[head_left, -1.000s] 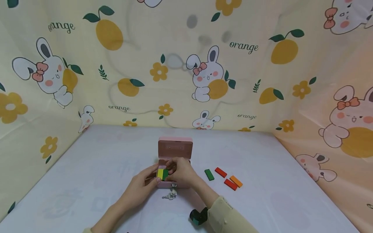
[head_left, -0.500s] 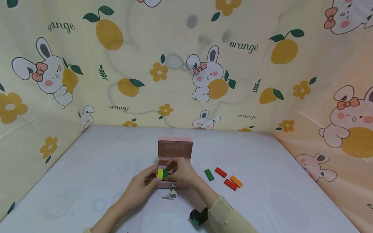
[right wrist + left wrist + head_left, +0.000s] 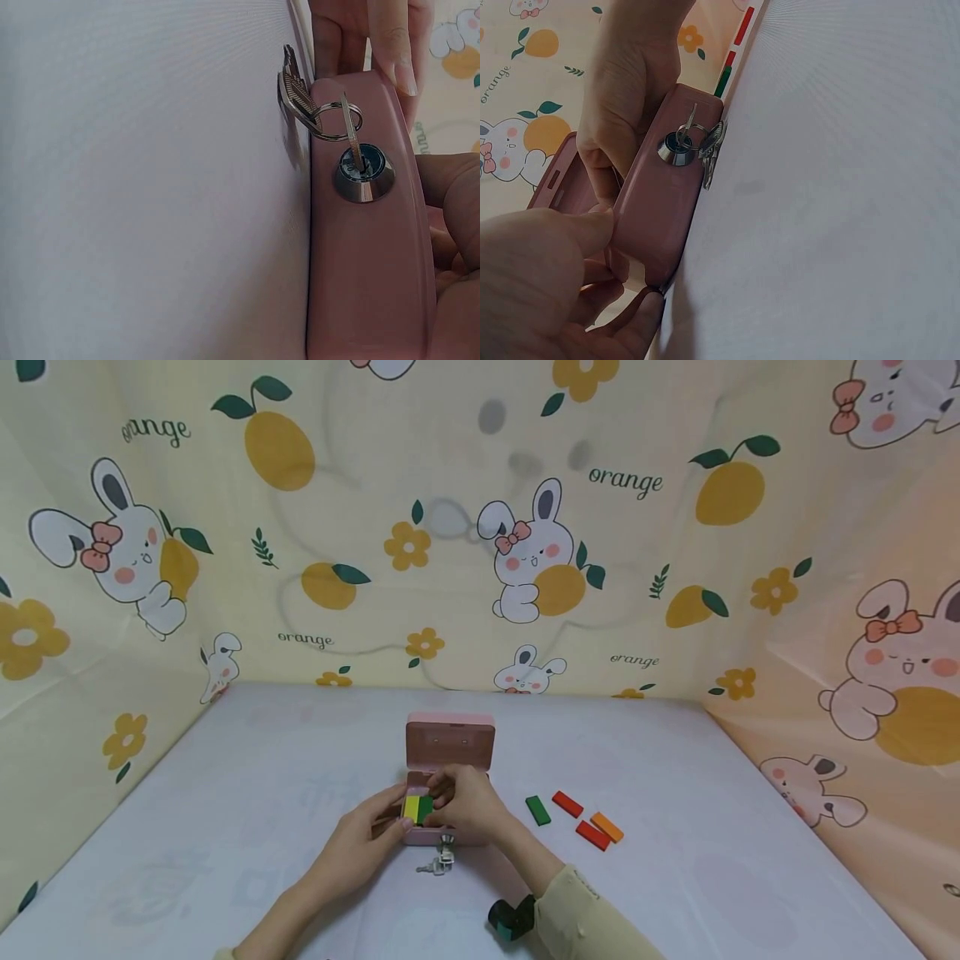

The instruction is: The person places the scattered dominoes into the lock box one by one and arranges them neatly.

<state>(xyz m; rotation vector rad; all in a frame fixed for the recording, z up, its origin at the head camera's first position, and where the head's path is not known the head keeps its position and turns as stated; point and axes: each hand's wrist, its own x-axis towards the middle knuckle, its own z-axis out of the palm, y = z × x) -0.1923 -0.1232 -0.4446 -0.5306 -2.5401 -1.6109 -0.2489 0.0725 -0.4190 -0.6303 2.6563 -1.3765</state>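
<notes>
A pink metal lockbox stands on the table with its lid raised. In it, at the left, lie a yellow block and a green block side by side. My left hand grips the box's left end, thumb at the front rim. In the left wrist view its fingers are at the lower corner. My right hand reaches into the box with bent fingers, beside the green block; whatever its fingertips touch is hidden. A key sits in the front lock.
Right of the box lie a loose green block, an orange block and two red blocks, one farther back. More keys hang from the lock's ring. A black object is by the right sleeve. Printed cloth walls surround the table.
The view has shifted very slightly. Both hands, the box and the blocks keep their places.
</notes>
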